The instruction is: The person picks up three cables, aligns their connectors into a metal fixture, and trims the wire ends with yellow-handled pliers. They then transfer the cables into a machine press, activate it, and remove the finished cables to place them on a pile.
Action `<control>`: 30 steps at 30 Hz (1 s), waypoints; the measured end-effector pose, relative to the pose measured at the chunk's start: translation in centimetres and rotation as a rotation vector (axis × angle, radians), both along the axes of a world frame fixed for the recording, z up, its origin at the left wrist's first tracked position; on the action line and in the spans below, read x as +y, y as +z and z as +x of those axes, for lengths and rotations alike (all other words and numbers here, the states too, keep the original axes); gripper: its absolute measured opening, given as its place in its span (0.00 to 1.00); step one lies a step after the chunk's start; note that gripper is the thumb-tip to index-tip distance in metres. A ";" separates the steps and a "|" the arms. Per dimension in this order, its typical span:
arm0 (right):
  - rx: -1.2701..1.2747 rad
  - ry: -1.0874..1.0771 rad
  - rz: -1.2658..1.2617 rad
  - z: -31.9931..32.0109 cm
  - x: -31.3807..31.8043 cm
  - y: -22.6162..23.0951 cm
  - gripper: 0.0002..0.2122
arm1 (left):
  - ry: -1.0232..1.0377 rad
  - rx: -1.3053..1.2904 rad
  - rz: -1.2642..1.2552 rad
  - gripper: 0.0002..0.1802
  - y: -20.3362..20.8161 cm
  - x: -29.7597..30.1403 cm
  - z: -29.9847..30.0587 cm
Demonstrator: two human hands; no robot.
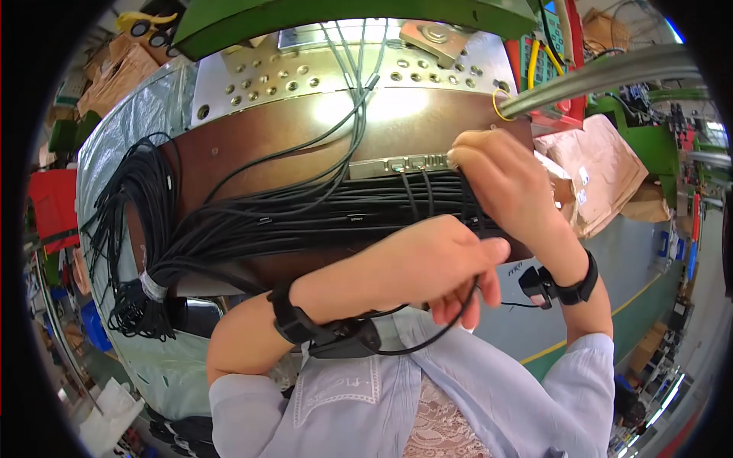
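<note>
My left hand (435, 263) is near the front edge of the brown work surface, palm turned down and fingers curled around a black cable (450, 327). This cable loops down towards the black device strapped to my left wrist. Farther up, my right hand (504, 179) pinches at the right end of a narrow metal fixture (370, 169) with slots; what its fingertips hold is hidden. Two dark cables run from the fixture's slots towards me. Beneath both hands, a thick bundle of black cables (305, 229) lies across the brown surface.
Cables gather in a wrapped tie (153, 286) and hang over the left edge. Behind lies a perforated metal plate (259, 80) under a green machine beam (359, 27). A metal bar (611, 72) juts in from the right. Brown paper (599, 168) lies right of the bench.
</note>
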State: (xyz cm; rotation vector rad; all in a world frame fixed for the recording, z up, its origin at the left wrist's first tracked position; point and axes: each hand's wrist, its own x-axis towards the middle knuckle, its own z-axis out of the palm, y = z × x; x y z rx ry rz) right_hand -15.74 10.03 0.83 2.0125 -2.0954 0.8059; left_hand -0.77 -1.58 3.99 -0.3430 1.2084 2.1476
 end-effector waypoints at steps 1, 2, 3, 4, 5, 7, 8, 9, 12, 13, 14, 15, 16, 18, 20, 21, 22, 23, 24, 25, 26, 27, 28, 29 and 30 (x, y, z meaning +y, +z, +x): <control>-0.090 -0.018 -0.020 0.3 0.4 -0.6 0.08 | -0.063 0.051 -0.083 0.22 0.8 0.2 -0.1; -0.170 -0.038 -0.044 -0.1 0.8 -1.3 0.07 | -0.127 0.112 -0.169 0.22 1.1 0.2 -0.5; -0.252 -0.056 -0.068 -0.5 1.0 -1.9 0.07 | -0.129 0.116 -0.170 0.22 1.0 -0.2 -0.3; -0.254 -0.066 -0.064 -0.6 1.4 -2.5 0.07 | 0.030 0.204 -0.302 0.22 0.5 -0.6 0.5; -0.326 -0.099 -0.022 -0.7 1.8 -3.1 0.06 | 0.193 0.291 -0.432 0.21 0.0 -1.3 1.6; -0.468 -0.160 0.059 -1.0 2.2 -4.0 0.05 | 0.417 0.362 -0.599 0.20 -0.8 -3.6 2.7; -0.467 -0.166 0.061 -1.3 2.4 -4.0 0.05 | 0.476 0.348 -0.636 0.19 -1.1 -5.2 2.7; -0.429 -0.171 0.119 -1.4 2.6 -3.5 0.05 | 0.514 0.292 -0.684 0.19 -0.7 -6.6 2.5; -0.359 -0.145 0.210 -1.7 1.3 -2.0 0.05 | 0.795 0.272 -0.700 0.23 -2.5 -12.1 0.8; -0.363 -0.110 0.296 -1.6 0.3 -1.0 0.05 | 0.895 0.264 -0.598 0.23 -3.4 -14.0 -0.2; -0.360 -0.085 0.393 -1.6 -0.3 -0.3 0.05 | 0.987 0.258 -0.479 0.23 -5.1 -15.6 -1.5; -0.356 -0.060 0.490 -1.6 -0.8 -0.1 0.05 | 0.993 0.257 -0.486 0.23 -7.0 -16.5 -2.8; -0.348 -0.074 0.495 -1.6 -0.2 -0.2 0.05 | 0.949 0.262 -0.163 0.23 -9.2 -16.5 -5.0; -0.494 -0.092 0.395 -2.0 1.3 -1.6 0.05 | 0.895 0.267 0.153 0.23 -9.6 -14.9 -7.2; -0.562 -0.111 0.366 -2.8 2.1 -2.2 0.05 | 0.835 0.207 0.117 0.23 -8.4 -11.4 -7.8; -0.585 -0.110 0.340 -2.9 2.2 -2.4 0.05 | 0.830 0.201 0.137 0.23 -8.6 -11.2 -8.0; -0.605 -0.101 0.309 -3.0 2.0 -2.4 0.06 | 0.826 0.212 0.114 0.23 -8.5 -11.5 -8.0; -0.625 -0.091 0.278 -3.0 1.9 -2.4 0.06 | 0.824 0.224 0.092 0.24 -8.5 -11.7 -7.9; -0.621 -0.095 0.289 -2.9 1.9 -2.5 0.06 | 0.822 0.236 0.070 0.24 -8.4 -11.9 -7.8; -0.609 -0.085 0.276 -2.8 1.9 -2.6 0.06 | 0.824 0.235 0.082 0.24 -8.4 -12.1 -7.6; -0.598 -0.074 0.264 -2.7 1.9 -2.7 0.06 | 0.818 0.232 0.060 0.24 -8.3 -12.2 -7.4; -0.588 -0.062 0.250 -2.7 1.9 -2.8 0.06 | 0.814 0.228 0.036 0.24 -8.2 -12.3 -7.1; -0.585 -0.063 0.258 -2.6 1.7 -2.8 0.06 | 0.808 0.224 0.011 0.24 -8.1 -12.4 -7.0; -0.557 -0.077 0.295 -2.5 1.6 -2.7 0.06 | 0.810 0.224 0.019 0.24 -8.2 -12.4 -7.0; -0.530 -0.091 0.330 -2.4 1.4 -2.5 0.06 | 0.810 0.224 0.023 0.24 -8.2 -12.5 -7.0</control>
